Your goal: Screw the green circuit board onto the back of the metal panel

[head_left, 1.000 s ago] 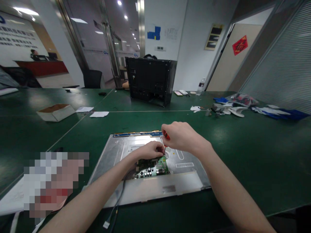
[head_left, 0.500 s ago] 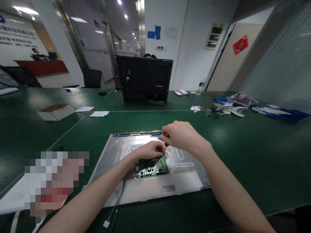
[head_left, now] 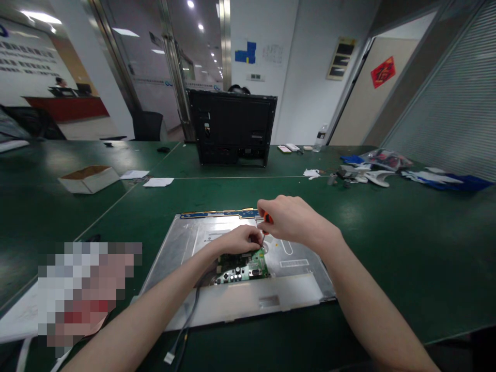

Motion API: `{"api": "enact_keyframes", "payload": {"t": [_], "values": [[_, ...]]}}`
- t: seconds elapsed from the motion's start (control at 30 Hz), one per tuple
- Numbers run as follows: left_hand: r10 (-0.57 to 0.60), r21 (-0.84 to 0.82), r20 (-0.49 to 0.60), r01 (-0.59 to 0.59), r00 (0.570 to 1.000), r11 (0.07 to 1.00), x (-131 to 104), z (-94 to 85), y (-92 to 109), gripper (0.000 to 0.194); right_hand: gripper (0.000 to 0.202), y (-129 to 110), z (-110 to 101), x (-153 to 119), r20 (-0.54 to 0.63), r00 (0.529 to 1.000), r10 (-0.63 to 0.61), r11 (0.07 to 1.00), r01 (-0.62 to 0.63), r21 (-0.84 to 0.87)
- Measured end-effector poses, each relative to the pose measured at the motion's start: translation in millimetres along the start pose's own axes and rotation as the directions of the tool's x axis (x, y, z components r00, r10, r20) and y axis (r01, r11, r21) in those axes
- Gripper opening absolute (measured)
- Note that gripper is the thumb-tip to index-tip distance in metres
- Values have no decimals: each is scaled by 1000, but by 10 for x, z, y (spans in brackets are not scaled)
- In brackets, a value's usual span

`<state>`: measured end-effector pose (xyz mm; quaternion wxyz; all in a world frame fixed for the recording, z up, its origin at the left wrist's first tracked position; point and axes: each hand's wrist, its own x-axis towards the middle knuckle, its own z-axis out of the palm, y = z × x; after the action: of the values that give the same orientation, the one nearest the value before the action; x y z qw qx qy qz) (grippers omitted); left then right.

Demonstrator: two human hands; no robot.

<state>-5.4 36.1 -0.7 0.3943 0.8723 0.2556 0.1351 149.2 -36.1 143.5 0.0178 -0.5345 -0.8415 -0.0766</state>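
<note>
A screwdriver [head_left: 267,219] with an orange and black handle is gripped from above in my right hand [head_left: 291,218]. Its thin shaft points down at the far right corner of a green circuit board [head_left: 264,264]. Beside the shaft's tip, my left hand [head_left: 245,238] has its fingers pinched together over the board; whatever they hold is hidden. The board sits on the metal back of a display panel [head_left: 306,248], which lies flat on the table. A blue strip board [head_left: 217,214] runs along the panel's far edge, and part of the green board is under my left hand.
A cable with a white connector [head_left: 169,357] hangs over the panel's near edge. Across the green table [head_left: 387,232] stands a black monitor housing [head_left: 232,126], a person's head behind it. An open box [head_left: 90,179] is at left; bags and parts [head_left: 382,160] lie right.
My right hand has turned slightly on the screwdriver, showing more of its handle. The black housing across the table has shifted a little to the right. My left hand stays put.
</note>
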Motion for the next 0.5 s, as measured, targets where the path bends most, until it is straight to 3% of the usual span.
{"api": "enact_keyframes", "payload": {"t": [0.2, 0.5], "values": [[-26, 6, 4, 26, 1000, 1000, -5, -8, 32, 12, 32, -23, 11, 34, -17, 1000, 7, 1000, -8, -14], [-28, 1, -18, 28, 999, 1000, 2, 10, -7, 12, 17, -24, 27, 13, -25, 998, -56, 998, 57, 41]]}}
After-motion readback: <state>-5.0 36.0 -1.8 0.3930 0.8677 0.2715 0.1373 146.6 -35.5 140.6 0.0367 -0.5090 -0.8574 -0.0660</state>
